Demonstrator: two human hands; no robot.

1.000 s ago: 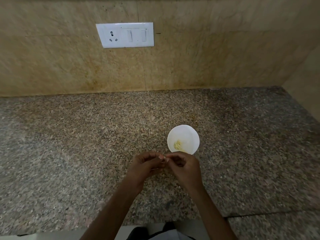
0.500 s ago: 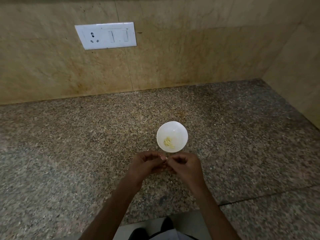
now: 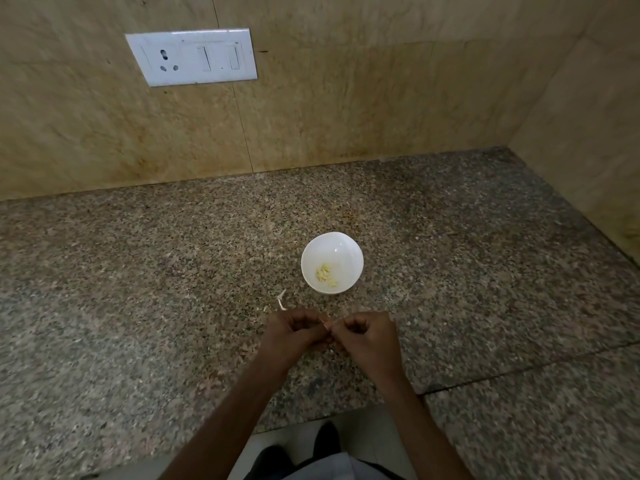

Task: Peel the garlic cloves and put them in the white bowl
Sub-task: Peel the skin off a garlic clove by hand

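Granite counter (image 3: 138,306) | white bowl (image 3: 343,252) just beyond left hand (image 3: 291,336), right hand (image 3: 367,337) | both curled, tips meeting, hold unclear

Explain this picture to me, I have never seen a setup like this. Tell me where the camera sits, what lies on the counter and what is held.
There is no machine: a person wears one camera on the head, looking down at their own hands. The left hand and right hand meet, fingers curled, pinching something small between them, likely a garlic clove. On the granite counter stands a white bowl with peeled cloves inside; a scrap of skin lies near it.
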